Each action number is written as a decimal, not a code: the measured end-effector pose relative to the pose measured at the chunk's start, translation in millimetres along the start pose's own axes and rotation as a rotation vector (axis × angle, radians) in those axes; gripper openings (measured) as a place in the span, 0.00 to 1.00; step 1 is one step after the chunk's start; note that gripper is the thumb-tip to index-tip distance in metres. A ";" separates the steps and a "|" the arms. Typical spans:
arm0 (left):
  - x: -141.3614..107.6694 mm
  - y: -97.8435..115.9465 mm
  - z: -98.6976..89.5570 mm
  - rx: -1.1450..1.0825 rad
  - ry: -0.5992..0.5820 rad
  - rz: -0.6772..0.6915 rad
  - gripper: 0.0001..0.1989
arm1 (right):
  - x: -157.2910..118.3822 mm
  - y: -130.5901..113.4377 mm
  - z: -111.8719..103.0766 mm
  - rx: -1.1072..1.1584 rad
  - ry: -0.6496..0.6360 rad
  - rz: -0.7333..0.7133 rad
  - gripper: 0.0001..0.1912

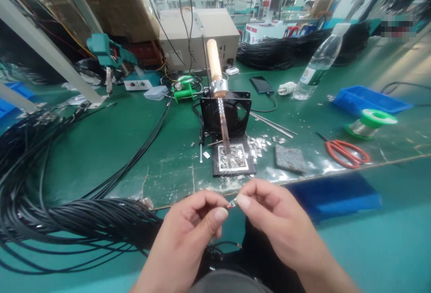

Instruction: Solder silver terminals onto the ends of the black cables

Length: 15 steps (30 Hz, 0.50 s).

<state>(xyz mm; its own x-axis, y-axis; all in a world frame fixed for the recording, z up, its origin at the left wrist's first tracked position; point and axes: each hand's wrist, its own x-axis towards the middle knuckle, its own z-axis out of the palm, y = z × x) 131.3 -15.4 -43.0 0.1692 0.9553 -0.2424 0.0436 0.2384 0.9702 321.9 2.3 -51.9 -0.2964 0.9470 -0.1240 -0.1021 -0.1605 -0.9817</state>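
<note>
In front of the bench edge, both my hands meet at a small shiny metal connector (pixel 233 203) that has a reddish bit at its left end. My left hand (pixel 198 221) is closed, thumb against forefinger, at the reddish end, where it seems to hold the cable's wires. My right hand (pixel 272 216) pinches the silvery end between thumb and forefinger. Just beyond them, a soldering iron (pixel 222 113) with a wooden handle points down in a stand, its tip over a square tray (pixel 249 167) of small metal pieces. The fingers hide much of the connector.
A thick bundle of black cables (pixel 101 221) hangs at the left. Behind the iron stands a black fan (pixel 240 113). Rightward lie a grey block (pixel 290 159), red-handled scissors (pixel 350 153), a solder spool (pixel 370 124), a blue bin (pixel 370 99) and a plastic bottle (pixel 316 68).
</note>
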 end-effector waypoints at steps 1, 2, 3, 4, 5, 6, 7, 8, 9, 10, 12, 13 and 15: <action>0.0 -0.6 0.3 0.013 0.000 0.005 0.11 | -0.5 -0.9 -0.1 -0.019 0.006 -0.006 0.15; -0.2 -1.5 0.4 0.023 -0.003 0.007 0.11 | -1.0 -1.6 -0.1 -0.034 0.012 -0.010 0.15; -0.5 -2.6 0.5 0.031 -0.007 0.008 0.12 | -1.6 -2.1 -0.1 -0.047 0.016 -0.010 0.15; -0.9 -3.7 0.5 0.035 -0.008 0.005 0.12 | -2.2 -2.3 -0.1 -0.058 0.016 -0.006 0.15; -1.1 -4.7 0.5 0.036 -0.009 0.004 0.12 | -2.7 -2.2 0.0 -0.068 0.018 -0.003 0.16; -1.3 -5.8 0.5 0.035 -0.008 0.003 0.11 | -3.0 -1.9 0.1 -0.077 0.020 -0.001 0.16; -1.2 -6.7 0.5 0.032 -0.006 0.000 0.11 | -3.1 -1.3 0.2 -0.084 0.026 -0.003 0.16; -0.9 -7.5 0.5 0.030 -0.003 0.000 0.11 | -3.1 -0.5 0.2 -0.090 0.037 -0.009 0.16; -0.6 -8.1 0.6 0.026 -0.001 -0.001 0.11 | -3.0 0.5 0.1 -0.093 0.049 -0.016 0.16; -0.1 -8.7 0.8 0.022 0.001 -0.003 0.12 | -2.8 1.7 0.1 -0.093 0.064 -0.024 0.16; 0.8 -9.4 1.3 0.012 0.002 -0.007 0.12 | -2.4 4.2 0.4 -0.090 0.080 -0.026 0.16; 1.1 -9.7 1.6 0.006 0.002 -0.011 0.12 | -2.3 5.4 1.0 -0.088 0.083 -0.022 0.17; 1.5 -9.9 2.4 -0.003 0.000 -0.021 0.12 | -2.4 7.4 3.1 -0.091 0.079 -0.008 0.17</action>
<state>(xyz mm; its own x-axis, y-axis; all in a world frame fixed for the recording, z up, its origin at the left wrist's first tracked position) 133.5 -16.7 -52.9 0.1683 0.9502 -0.2624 0.0439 0.2587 0.9650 318.9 -2.0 -58.5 -0.2198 0.9677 -0.1231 -0.0162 -0.1298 -0.9914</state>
